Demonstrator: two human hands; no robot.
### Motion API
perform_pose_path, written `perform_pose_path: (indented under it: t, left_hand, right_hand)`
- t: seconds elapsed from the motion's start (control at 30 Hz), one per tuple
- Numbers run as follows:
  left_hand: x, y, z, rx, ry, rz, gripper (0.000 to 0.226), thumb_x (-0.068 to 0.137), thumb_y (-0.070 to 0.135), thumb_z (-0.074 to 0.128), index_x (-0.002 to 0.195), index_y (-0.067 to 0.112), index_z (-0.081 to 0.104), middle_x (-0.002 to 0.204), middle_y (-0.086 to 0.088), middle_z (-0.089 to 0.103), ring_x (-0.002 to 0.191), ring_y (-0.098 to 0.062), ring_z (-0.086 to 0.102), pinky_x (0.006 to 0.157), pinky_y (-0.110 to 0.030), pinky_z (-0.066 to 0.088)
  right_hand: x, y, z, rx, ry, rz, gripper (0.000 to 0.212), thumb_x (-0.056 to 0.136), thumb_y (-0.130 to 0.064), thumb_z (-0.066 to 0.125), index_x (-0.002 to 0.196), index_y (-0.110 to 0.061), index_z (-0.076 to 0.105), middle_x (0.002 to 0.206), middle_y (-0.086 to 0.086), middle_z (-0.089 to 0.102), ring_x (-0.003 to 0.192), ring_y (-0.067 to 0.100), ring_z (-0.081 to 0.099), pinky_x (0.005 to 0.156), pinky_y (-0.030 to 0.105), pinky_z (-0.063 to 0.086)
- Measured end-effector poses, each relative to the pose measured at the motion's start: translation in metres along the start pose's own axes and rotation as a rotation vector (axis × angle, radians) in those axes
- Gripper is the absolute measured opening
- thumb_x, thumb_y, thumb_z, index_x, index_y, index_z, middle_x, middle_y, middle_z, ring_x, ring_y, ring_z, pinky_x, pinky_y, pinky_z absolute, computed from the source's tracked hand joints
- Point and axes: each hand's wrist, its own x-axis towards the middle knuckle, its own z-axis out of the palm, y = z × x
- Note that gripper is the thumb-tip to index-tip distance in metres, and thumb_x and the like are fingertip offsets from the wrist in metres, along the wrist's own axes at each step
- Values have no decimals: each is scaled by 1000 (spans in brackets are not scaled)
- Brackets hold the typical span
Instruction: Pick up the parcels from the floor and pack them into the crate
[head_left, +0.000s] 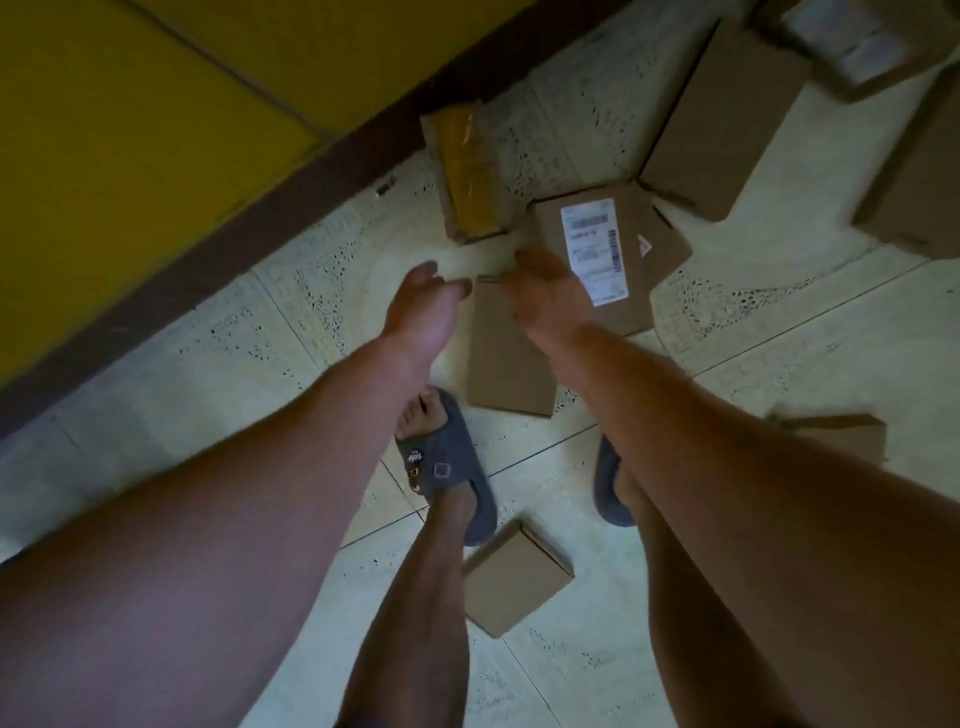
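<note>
The floor (727, 322) is pale greenish-cream tile with thin dark joints and patches of small black speckles; the wall (130, 104) is mustard yellow above a dark brown skirting (234, 234). The plain parcel (506, 358), the small parcel (517, 577) and the labelled parcel (654, 244) are brown cardboard, the last bearing a white label (595, 249) with dark barcodes, while the taped parcel (467, 171) carries a glossy amber-yellow strip. The left slipper (447, 467) is slate grey with small white and yellow badges.
</note>
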Motion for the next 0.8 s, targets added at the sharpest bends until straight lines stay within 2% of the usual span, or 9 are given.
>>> perform_pose_path:
  t: [0.1,0.2,0.27,0.33,0.43,0.5,0.57,0.7,0.8]
  left_hand:
    - [44,12,1,10,35,50,66,91,30,57,150,22,28,151,-2,37,134,-21,40,112,-41,34]
    - [71,13,4,57,33,90,71,89,31,58,151,21,24,153,-2,33,136,-22,36,112,-41,34]
    - [83,17,8,68,13,92,70,88,29,59,150,20,27,151,-3,36,134,-22,38,111,-41,35]
    - [90,21,11,69,2,93,60,85,26,60,141,21,42,139,-3,48,122,-21,46,107,-41,39]
    - [93,22,16,65,3,93,38,84,23,60,121,17,60,118,-3,60,105,-18,53,101,-40,43]
    - [89,22,18,60,13,88,28,86,23,57,111,14,65,114,-4,64,105,-19,55,101,-40,43]
    - [81,21,18,52,20,95,20,90,22,53,104,14,65,106,-3,64,102,-19,56,98,-37,44]
    - [48,15,8,29,30,131,30,91,21,51,119,17,61,105,3,63,94,-12,56,73,-27,43]
    - [12,14,-4,-58,55,142,43,92,21,57,133,24,48,115,6,57,88,0,52,63,-18,36]
  right_hand:
    - [40,2,8,-28,24,-12,52,98,-23,43,149,-25,31,114,-2,46,95,15,46,68,24,33]
    - [68,3,10,-4,74,-33,40,99,-25,40,139,-23,43,96,-8,47,95,16,50,63,23,34]
    - [84,1,10,7,74,-36,38,102,-28,37,139,-21,42,100,-6,42,95,15,45,71,24,34]
    - [95,-1,14,0,59,-32,40,101,-28,38,141,-21,40,106,-5,42,92,14,42,77,27,34]
    - [102,-5,18,1,44,-42,38,95,-23,43,133,-20,48,117,5,58,98,20,54,86,35,50]
    - [99,-3,18,54,48,-26,36,92,-17,45,128,-18,51,112,7,59,102,24,57,93,43,52]
    - [89,0,16,90,62,-27,33,92,-14,44,124,-19,53,107,5,59,101,24,58,92,42,52]
    - [44,13,18,214,71,-3,32,92,-17,43,118,-21,59,104,6,66,99,25,62,84,39,51]
    - [-2,12,14,384,61,23,35,91,-21,46,125,-24,56,115,8,67,103,22,63,91,45,52]
